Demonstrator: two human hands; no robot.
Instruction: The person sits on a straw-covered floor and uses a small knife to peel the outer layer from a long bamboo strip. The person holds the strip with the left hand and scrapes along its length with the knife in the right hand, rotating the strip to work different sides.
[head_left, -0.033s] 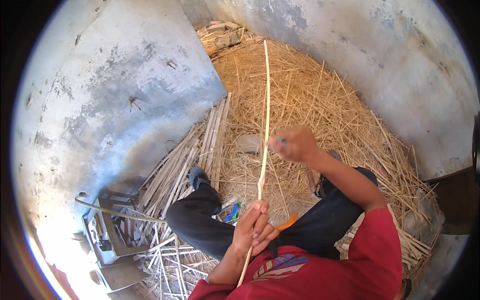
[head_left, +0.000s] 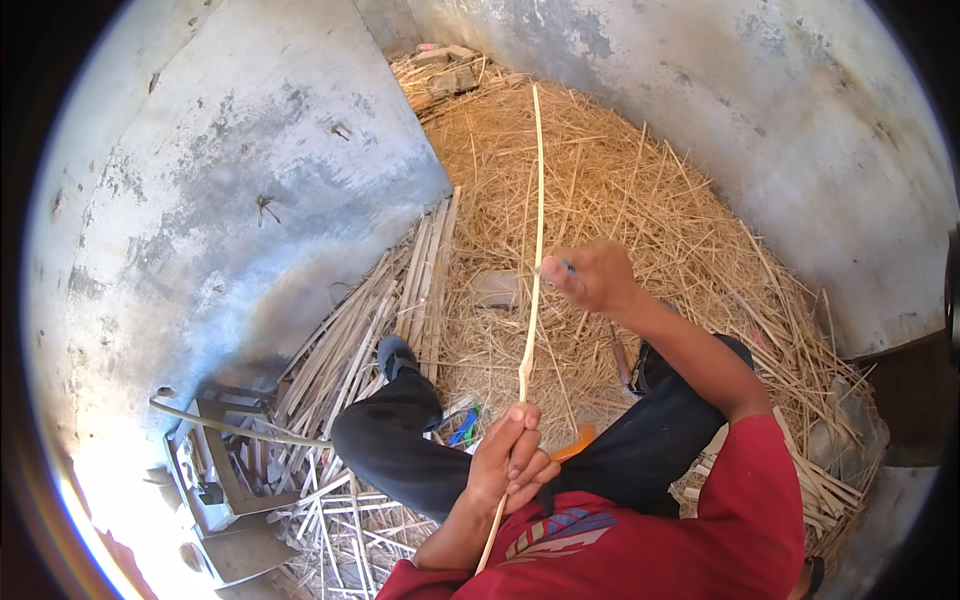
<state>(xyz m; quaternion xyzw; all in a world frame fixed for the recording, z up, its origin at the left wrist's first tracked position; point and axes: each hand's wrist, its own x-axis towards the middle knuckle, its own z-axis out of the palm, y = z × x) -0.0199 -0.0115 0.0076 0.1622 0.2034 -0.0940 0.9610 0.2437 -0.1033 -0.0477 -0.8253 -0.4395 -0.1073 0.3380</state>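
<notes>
A long, pale bamboo strip (head_left: pixel 541 180) runs from my lap away toward the far end of the floor, with a knot-like bump partway along. My left hand (head_left: pixel 508 455) is wrapped round its near part, close to my body. Farther out, beside the strip's right side, my right hand (head_left: pixel 592 277) is closed and slightly blurred. A bit of something small and blue shows between its fingers; most of that thing is hidden. Whether the right hand touches the strip, I cannot tell.
Straw-like shavings (head_left: pixel 640 220) cover the floor. Split strips (head_left: pixel 425 265) lie in a pile by my left foot. A wooden frame (head_left: pixel 240 500) stands at the left. A brown-handled tool (head_left: pixel 622 362) lies near my right foot. Grey walls (head_left: pixel 290 150) rise around.
My right hand has shifted very slightly up and to the right. The strip's far end has tilted a little to the right; my left hand keeps its hold.
</notes>
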